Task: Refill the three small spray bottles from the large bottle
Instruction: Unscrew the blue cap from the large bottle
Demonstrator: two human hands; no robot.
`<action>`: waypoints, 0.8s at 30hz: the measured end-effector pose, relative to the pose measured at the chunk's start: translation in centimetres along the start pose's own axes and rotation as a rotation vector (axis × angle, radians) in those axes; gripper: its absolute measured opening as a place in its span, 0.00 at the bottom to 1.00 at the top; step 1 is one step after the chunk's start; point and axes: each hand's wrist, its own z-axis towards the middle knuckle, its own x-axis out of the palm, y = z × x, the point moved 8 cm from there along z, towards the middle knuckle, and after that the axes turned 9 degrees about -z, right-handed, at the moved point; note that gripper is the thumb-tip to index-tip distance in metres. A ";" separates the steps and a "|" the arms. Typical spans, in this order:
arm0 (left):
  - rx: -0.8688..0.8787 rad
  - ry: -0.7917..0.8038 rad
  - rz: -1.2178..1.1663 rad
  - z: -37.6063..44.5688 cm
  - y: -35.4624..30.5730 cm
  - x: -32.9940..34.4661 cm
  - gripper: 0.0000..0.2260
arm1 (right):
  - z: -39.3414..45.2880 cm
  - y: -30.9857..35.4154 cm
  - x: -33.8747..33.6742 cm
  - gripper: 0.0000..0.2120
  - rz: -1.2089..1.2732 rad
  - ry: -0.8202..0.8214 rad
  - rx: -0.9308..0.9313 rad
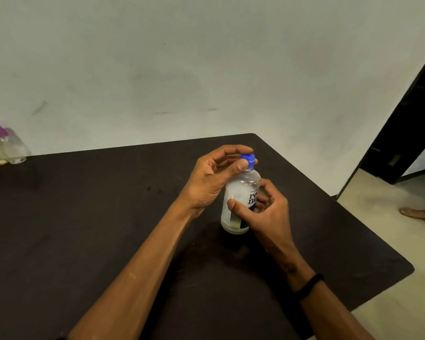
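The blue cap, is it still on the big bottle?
Yes, on. The blue cap sits atop the large bottle, pinched by the left hand; the right hand holds the bottle.

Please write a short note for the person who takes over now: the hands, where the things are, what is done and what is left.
Left hand pinches the blue cap of the large bottle. Right hand grips the bottle's body, upright on the dark table. Small spray bottles lie at the table's far left edge, blurred. Cap not yet off; no pouring seen. Left: open, fill all three.
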 end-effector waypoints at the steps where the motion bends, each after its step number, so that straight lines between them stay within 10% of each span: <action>1: 0.020 -0.013 0.039 0.1 -0.1 -0.1 0.12 | 0.0 0.0 -0.1 0.27 -0.004 -0.013 -0.001; 24: 0.030 0.023 0.187 0.2 -0.8 -0.4 0.10 | 0.1 -0.2 -0.3 0.29 -0.032 -0.079 0.002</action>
